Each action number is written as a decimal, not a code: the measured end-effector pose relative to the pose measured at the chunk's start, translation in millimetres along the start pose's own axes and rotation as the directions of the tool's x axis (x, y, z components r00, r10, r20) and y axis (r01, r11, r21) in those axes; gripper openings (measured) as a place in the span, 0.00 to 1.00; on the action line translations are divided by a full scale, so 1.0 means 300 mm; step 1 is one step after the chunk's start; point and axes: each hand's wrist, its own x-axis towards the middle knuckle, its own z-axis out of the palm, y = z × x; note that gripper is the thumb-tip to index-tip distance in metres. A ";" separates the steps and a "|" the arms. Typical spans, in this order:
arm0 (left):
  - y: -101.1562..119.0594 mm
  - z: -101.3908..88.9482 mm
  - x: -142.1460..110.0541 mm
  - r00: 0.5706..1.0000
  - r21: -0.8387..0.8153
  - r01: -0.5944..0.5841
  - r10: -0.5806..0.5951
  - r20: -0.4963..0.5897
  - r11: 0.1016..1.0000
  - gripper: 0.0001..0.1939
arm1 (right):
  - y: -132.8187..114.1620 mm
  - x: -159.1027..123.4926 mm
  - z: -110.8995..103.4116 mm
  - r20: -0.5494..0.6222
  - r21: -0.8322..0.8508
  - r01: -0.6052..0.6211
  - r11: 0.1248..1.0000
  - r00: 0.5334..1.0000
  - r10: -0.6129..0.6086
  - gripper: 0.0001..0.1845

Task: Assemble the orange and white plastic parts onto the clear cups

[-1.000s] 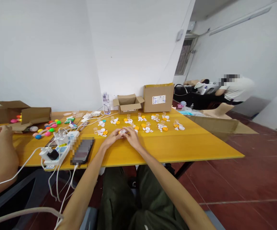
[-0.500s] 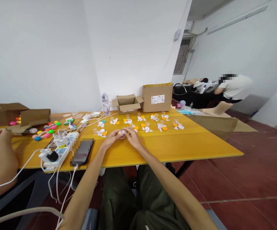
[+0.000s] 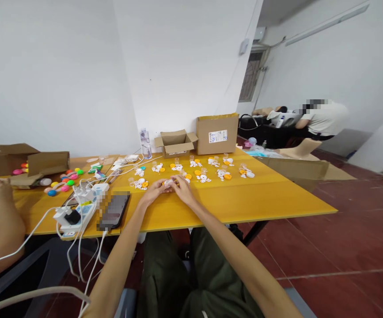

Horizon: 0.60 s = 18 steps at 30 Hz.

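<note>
My left hand (image 3: 156, 191) and my right hand (image 3: 182, 188) meet above the yellow table (image 3: 237, 198), with fingers closed around a small round white and clear plastic piece (image 3: 168, 183). A bit of orange shows at its left edge. Its exact kind is too small to make out. Around my hands lie several little groups of parts: white plastic discs (image 3: 203, 178), orange discs (image 3: 227, 176) and clear small cups (image 3: 131, 181). One group at the back left has a teal disc (image 3: 142, 168) among its white parts.
To my left are a phone (image 3: 114, 210), a power strip (image 3: 81, 214) with cables, and coloured balls (image 3: 65, 187). Behind stand a bottle (image 3: 145, 143), an open small carton (image 3: 176, 144) and a bigger carton (image 3: 217, 134). A co-worker's arm (image 3: 3, 216) reaches in at far left.
Both hands stay in place around the plastic piece, with small finger shifts. The piece appears slightly turned. The camera view has drifted a little, and the co-worker's hand at left has moved slightly.
</note>
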 end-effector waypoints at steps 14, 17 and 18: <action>-0.006 -0.014 -0.002 1.000 -0.026 0.009 -0.010 -0.020 1.000 0.18 | -0.002 0.005 -0.009 0.025 0.028 0.080 0.996 0.996 -0.081 0.16; -0.005 -0.015 -0.002 0.999 -0.055 0.017 -0.018 -0.032 0.998 0.17 | 0.002 0.004 -0.007 -0.002 0.027 0.057 0.998 0.998 -0.057 0.16; -0.004 -0.015 -0.003 0.999 -0.067 0.020 -0.023 -0.035 0.998 0.17 | 0.003 0.004 -0.006 -0.012 0.028 0.049 0.998 0.999 -0.049 0.16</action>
